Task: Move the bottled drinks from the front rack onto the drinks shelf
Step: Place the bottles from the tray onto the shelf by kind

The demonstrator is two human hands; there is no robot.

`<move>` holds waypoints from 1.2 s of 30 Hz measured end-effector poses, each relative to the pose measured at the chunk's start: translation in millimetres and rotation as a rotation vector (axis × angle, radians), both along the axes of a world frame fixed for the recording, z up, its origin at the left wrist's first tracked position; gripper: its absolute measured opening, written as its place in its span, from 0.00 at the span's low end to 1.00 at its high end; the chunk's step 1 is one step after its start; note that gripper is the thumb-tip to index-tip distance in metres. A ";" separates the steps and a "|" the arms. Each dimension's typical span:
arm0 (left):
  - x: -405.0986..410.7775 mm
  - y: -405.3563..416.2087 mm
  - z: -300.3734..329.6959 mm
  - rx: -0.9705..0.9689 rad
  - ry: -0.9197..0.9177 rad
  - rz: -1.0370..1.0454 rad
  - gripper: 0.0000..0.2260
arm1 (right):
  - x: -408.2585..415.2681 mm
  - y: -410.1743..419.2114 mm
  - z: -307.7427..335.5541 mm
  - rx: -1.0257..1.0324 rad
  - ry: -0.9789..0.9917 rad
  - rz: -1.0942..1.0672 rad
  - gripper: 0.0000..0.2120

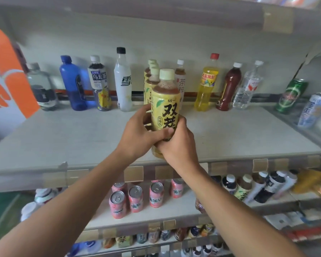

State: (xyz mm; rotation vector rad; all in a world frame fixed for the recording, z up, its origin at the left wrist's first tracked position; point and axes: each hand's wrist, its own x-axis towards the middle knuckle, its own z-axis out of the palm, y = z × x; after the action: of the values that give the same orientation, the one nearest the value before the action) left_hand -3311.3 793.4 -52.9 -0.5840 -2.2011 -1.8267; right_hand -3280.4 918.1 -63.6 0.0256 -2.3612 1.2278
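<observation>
A yellow-labelled tea bottle (165, 102) with a pale cap stands upright at the middle of the white drinks shelf (63, 138). My left hand (139, 134) wraps its lower part from the left, thumb across the front. My right hand (180, 145) grips its base from the right. Directly behind it stands a short row of the same yellow tea bottles (150, 78).
Along the shelf's back wall stand single bottles: a blue one (72, 84), a white one (122, 80), a yellow soda (207, 84), a dark red one (229, 88). Two cans (290, 96) stand at right. Pink cans (135, 199) and several bottles fill the shelf below.
</observation>
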 end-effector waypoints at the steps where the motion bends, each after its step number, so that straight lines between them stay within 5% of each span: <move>1: -5.1 -1.5 1.4 -0.023 0.001 0.001 0.32 | -5.4 -1.5 1.7 -0.001 0.001 -0.001 0.28; 5: -24.7 -11.7 2.7 -0.164 -0.039 0.050 0.35 | -27.0 -6.5 -0.6 -0.010 -0.002 -0.021 0.27; 11: -39.6 -35.9 -19.3 -0.447 0.048 0.349 0.12 | -53.4 -11.5 -15.9 -0.047 0.007 -0.087 0.31; 20: -54.7 -42.8 -30.8 -0.930 0.048 0.490 0.15 | -74.9 -19.9 -25.8 -0.038 0.004 -0.041 0.35; 36: -52.6 -44.0 -30.6 -0.953 0.089 0.465 0.14 | -89.4 -25.6 -28.6 0.054 -0.013 -0.048 0.38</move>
State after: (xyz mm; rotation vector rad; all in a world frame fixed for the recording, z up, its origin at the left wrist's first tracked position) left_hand -3363.9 749.3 -83.5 -0.2321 -2.7418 -0.4606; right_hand -3369.8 892.5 -92.1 -0.0210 -2.3912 1.1453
